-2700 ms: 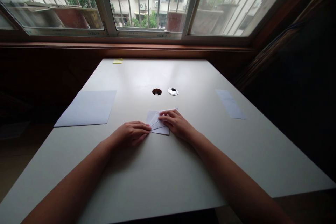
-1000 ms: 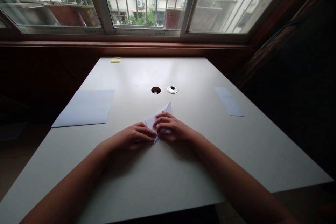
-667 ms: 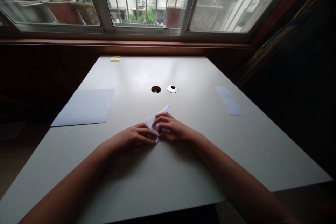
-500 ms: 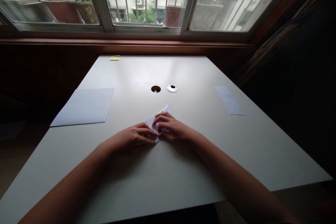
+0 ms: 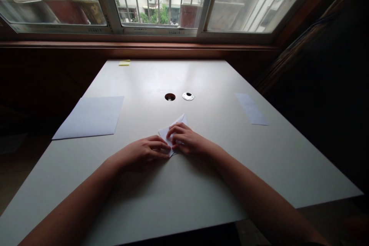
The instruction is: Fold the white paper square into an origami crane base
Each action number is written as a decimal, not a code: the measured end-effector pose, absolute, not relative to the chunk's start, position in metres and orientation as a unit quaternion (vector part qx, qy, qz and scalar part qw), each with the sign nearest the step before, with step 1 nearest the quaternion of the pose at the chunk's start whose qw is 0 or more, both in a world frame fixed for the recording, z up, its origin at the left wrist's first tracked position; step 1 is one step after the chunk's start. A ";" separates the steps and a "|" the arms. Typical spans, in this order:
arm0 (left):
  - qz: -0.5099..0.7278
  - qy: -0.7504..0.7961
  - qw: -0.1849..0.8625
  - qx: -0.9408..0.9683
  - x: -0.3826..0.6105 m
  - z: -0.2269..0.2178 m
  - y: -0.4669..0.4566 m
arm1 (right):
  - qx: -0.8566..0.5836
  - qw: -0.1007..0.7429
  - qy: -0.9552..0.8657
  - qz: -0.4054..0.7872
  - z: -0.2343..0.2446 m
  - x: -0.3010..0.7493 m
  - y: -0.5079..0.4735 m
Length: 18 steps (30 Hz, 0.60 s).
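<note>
A small folded sheet of white paper lies on the white table, one pointed corner facing the window. My right hand rests over its right side, fingers bent and pressing on the folds. At the paper's lower left edge, my left hand has its fingers closed together, their tips on the paper near my right fingertips. Both thumbs are mostly hidden, and my hands cover much of the lower part of the paper.
Flat white sheets lie at the table's left edge. A narrow paper strip lies to the right. Beyond the paper are a round cable hole and its metal cover. Yellow sticky notes sit at the far edge, below the window.
The whole view has shifted slightly. My hands stay on the folded paper in almost the same pose, with no clear change in its folds.
</note>
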<state>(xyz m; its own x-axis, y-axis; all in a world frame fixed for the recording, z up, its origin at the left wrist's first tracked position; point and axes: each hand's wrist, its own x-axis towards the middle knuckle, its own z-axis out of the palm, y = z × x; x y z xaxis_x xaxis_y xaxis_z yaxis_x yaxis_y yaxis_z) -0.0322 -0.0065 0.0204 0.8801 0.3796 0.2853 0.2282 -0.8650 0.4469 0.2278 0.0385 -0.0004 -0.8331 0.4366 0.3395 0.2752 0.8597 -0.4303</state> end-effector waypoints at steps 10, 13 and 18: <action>0.220 0.135 0.221 0.940 -0.033 0.016 -0.005 | -0.189 0.205 -0.942 0.186 0.006 0.229 0.038; 0.214 0.134 0.218 0.943 -0.033 0.014 -0.004 | -0.188 0.205 -0.942 0.186 0.006 0.229 0.038; 0.190 0.142 0.192 0.952 -0.033 0.017 -0.008 | -0.189 0.207 -0.943 0.182 0.005 0.228 0.038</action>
